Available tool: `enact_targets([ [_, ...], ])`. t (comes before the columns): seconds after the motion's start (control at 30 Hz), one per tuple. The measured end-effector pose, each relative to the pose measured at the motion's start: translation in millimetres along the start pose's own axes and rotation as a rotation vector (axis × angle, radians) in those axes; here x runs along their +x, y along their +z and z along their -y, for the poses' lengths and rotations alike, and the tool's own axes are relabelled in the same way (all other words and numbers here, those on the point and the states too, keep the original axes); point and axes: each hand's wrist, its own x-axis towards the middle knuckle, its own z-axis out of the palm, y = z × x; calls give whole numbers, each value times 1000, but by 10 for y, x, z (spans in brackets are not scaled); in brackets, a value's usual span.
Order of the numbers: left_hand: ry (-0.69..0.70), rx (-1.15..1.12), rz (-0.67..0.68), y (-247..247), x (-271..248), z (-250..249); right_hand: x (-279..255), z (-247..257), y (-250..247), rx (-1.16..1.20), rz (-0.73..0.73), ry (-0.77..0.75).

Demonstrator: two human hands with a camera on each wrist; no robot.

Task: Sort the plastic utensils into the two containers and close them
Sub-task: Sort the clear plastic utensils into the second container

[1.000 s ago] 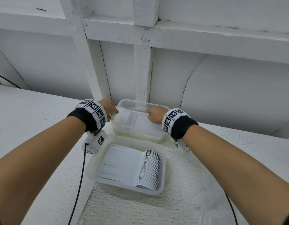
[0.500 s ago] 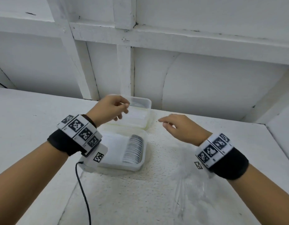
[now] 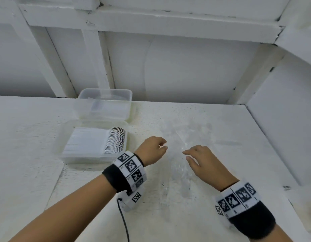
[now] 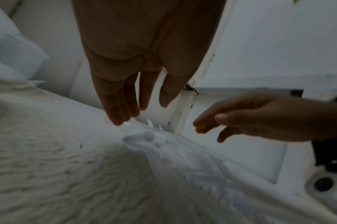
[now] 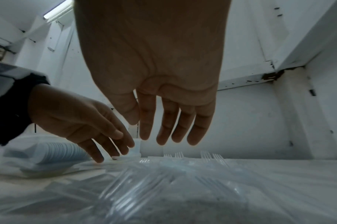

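Clear plastic forks lie mid-frame on the worktop, long axis running away, between left hand and right hand, both sets of fingers spread, empty.

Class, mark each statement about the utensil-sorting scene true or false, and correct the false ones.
1. The near container holds a row of white spoons. True.
2. The left hand grips a spoon. False: it holds nothing.
3. Clear forks lie loose on the table, right of the containers. True.
4. The far container stands to the right of the pile. False: it stands left, behind the near one.
5. The right hand is open. True.
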Motion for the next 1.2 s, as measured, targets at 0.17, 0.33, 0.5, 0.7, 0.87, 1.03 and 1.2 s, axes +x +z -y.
enact_targets([
  [0.17,-27,122,77,223,174,-14,-138,-31,102,89,-69,57],
  [0.33,-87,54,99,196,154,7,-179,-39,131,177,-109,77],
  [0.5,-217,-97,118,116,13,79,-177,-27,146,219,-98,49],
  [0.7,-267,-163,144,-78,-202,116,-27,102,-16,231,-29,4],
  [0.87,-296,64,152,-216,-399,189,203,217,-147,155,48,38],
  [1.03,-209,281,100,-270,-573,362,559,483,-193,57,81,10],
  [1.2,-282,218,109,-277,-741,504,1080,764,-44,-8,186,-6],
])
